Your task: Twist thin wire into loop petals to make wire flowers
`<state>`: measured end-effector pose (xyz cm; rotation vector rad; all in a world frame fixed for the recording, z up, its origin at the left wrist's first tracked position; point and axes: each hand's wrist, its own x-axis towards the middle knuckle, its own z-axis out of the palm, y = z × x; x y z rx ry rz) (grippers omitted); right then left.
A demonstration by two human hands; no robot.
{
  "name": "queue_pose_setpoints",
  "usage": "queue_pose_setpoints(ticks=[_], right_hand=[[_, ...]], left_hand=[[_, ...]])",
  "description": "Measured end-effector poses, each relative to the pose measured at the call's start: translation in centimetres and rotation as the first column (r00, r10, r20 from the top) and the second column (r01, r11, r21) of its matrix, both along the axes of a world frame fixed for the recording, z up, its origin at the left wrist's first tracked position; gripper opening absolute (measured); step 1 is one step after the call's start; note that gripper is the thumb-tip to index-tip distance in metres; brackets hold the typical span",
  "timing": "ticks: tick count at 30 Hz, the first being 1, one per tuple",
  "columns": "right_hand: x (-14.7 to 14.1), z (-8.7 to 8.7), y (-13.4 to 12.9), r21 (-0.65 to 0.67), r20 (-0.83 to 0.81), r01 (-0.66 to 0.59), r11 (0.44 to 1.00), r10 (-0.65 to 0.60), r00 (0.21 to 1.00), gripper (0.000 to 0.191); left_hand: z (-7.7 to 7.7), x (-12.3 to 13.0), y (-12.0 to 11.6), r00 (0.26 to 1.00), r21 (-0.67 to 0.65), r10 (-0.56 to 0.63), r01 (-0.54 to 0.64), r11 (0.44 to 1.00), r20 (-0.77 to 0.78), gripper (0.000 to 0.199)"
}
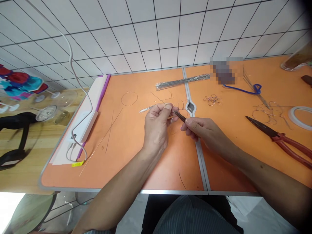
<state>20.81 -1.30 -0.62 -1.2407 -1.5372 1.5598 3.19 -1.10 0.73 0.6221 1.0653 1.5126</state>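
Over the middle of the orange table (126,149), my left hand (158,122) pinches a thin copper-coloured wire (158,97) between thumb and fingers. Thin wire loops (180,104) stick out beyond its fingertips. My right hand (201,128) is closed round a slim dark tool (179,115), whose tip meets the wire at my left fingertips. The exact contact at the tip is too small to make out. Just left of my left hand lies a short silvery bundle (145,109).
Red-handled pliers (280,138), tangled wire (212,99), a blue wire (241,88) and a white ring (301,117) lie right. A bundle of straight wires (181,82) is behind my hands. Left are a wire ring (129,98), loose wires and a white power strip (85,128).
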Motion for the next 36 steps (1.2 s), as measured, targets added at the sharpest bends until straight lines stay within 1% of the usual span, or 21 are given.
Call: queue_pose_setpoints(ticks=[8, 14, 18, 21, 24, 26, 28, 29, 31, 33, 34, 35, 36], right_hand=[[-0.3, 0.2, -0.1, -0.018, -0.003, 0.022, 1.000, -0.022, 1.000, 0.049], [-0.4, 0.3, 0.1, 0.018, 0.023, 0.030, 0.999, -0.030, 0.999, 0.048], [-0.3, 0.0, 0.2, 0.044, 0.044, 0.015, 0.999, -0.017, 0.999, 0.049], [-0.2, -0.3, 0.2, 0.068, 0.078, -0.002, 0.998, -0.003, 0.997, 0.051], [-0.2, -0.4, 0.1, 0.143, 0.159, -0.029, 0.989, 0.006, 0.987, 0.050], [-0.3, 0.0, -0.1, 0.221, 0.242, -0.044, 0.974, -0.012, 0.970, 0.044], [-0.4, 0.5, -0.3, 0.302, 0.283, -0.025, 0.953, -0.065, 0.957, 0.034], [-0.3, 0.9, -0.3, 0.344, 0.275, 0.013, 0.939, -0.114, 0.955, 0.029], [0.0, 1.6, -0.3, 0.423, 0.214, 0.137, 0.896, -0.245, 0.946, 0.021], [0.6, 2.3, 0.2, 0.470, 0.140, 0.266, 0.841, -0.369, 0.919, 0.017], [1.1, 2.5, 0.5, 0.474, 0.116, 0.307, 0.826, -0.404, 0.907, 0.016], [1.5, 2.6, 0.9, 0.465, 0.103, 0.322, 0.825, -0.411, 0.906, 0.017], [1.9, 2.7, 1.2, 0.439, 0.104, 0.304, 0.845, -0.384, 0.918, 0.020]], left_hand=[[0.0, 0.0, -0.1, 1.000, -0.006, 0.009, -0.009, 1.000, 0.005, 0.018], [0.2, 0.1, -0.2, 0.999, -0.025, 0.006, -0.007, 1.000, -0.031, 0.020], [0.2, 0.1, -0.2, 1.000, -0.029, 0.016, -0.016, 0.999, -0.023, 0.017], [0.1, 0.1, -0.2, 0.999, -0.033, 0.022, -0.022, 0.999, -0.025, 0.019], [0.1, -0.1, 0.0, 1.000, -0.026, 0.019, -0.019, 0.999, -0.024, 0.024], [0.0, -0.4, 0.2, 0.999, -0.006, 0.029, -0.030, 1.000, -0.025, 0.026], [-0.1, -0.6, 0.4, 0.999, 0.017, 0.039, -0.039, 0.999, -0.030, 0.027], [-0.1, -0.7, 0.5, 0.999, 0.025, 0.033, -0.032, 0.999, -0.033, 0.027], [-0.1, -0.7, 0.5, 0.999, 0.027, -0.013, 0.014, 1.000, -0.038, 0.024], [-0.1, -0.7, 0.3, 0.993, 0.014, -0.115, 0.116, 0.993, -0.039, 0.021], [-0.1, -0.6, 0.2, 0.983, 0.004, -0.180, 0.180, 0.984, -0.041, 0.020], [-0.2, -0.5, 0.1, 0.967, -0.008, -0.251, 0.251, 0.968, -0.045, 0.019], [-0.2, -0.5, -0.1, 0.945, -0.021, -0.323, 0.322, 0.946, -0.051, 0.019]])
